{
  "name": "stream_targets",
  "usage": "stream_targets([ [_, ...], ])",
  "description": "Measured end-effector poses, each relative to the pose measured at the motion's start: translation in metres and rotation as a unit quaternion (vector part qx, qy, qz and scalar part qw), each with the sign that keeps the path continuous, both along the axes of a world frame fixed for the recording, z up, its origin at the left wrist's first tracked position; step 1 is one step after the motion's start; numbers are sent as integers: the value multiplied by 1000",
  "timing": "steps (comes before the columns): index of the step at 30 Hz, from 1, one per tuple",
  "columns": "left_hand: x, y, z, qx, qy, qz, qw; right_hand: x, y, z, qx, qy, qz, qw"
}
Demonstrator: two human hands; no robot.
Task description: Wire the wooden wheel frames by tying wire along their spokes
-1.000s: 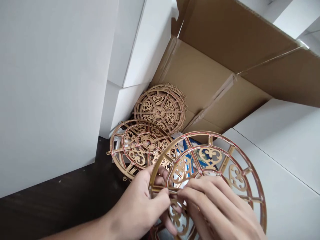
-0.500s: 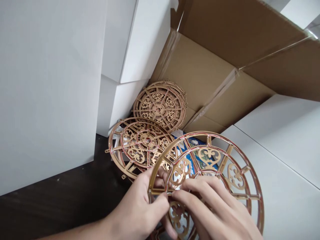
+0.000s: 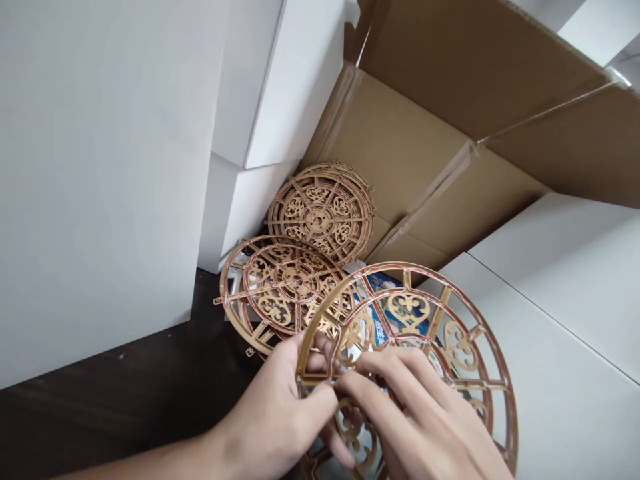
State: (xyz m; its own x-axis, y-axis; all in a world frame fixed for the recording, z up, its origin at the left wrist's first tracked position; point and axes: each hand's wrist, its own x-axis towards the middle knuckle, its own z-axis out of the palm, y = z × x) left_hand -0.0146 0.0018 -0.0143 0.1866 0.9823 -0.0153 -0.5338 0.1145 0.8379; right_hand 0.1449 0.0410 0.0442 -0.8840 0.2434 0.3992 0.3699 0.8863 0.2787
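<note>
A large round fretwork disc (image 3: 450,313), golden with red edges and heart scrolls, is held tilted in front of me. My left hand (image 3: 280,413) grips its left rim, thumb on a spoke and fingers behind. My right hand (image 3: 425,420) lies over the disc's middle, fingertips pinched on the same spoke close to the left thumb. Beyond lies a second large disc (image 3: 280,287) with a smaller ornate disc on top. A stack of smaller ornate discs (image 3: 323,213) leans further back.
White boxes (image 3: 100,167) stand at the left and back (image 3: 280,87). An open brown cardboard box (image 3: 450,120) fills the upper right. White flat boxes (image 3: 565,320) lie at the right. A blue printed sheet (image 3: 383,283) shows through the held disc. The dark tabletop (image 3: 125,400) is at lower left.
The held disc has turned slightly and shifted left and down. My right fingertips have slid left along the spoke toward the left thumb. The other discs have not moved.
</note>
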Motion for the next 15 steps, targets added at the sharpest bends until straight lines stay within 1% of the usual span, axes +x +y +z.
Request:
stream_targets([
  [5,1,1,0,5,-1,-13,1000,0,1,-2,13,4,3,1000],
  [9,0,0,4,16,-19,-28,999,9,-2,-1,-23,42,17,999],
  [11,0,0,6,25,-33,-32,999,14,-4,-2,-27,70,18,997],
  [15,1,-1,9,42,-45,-47,997,18,-5,-2,4,86,20,996],
])
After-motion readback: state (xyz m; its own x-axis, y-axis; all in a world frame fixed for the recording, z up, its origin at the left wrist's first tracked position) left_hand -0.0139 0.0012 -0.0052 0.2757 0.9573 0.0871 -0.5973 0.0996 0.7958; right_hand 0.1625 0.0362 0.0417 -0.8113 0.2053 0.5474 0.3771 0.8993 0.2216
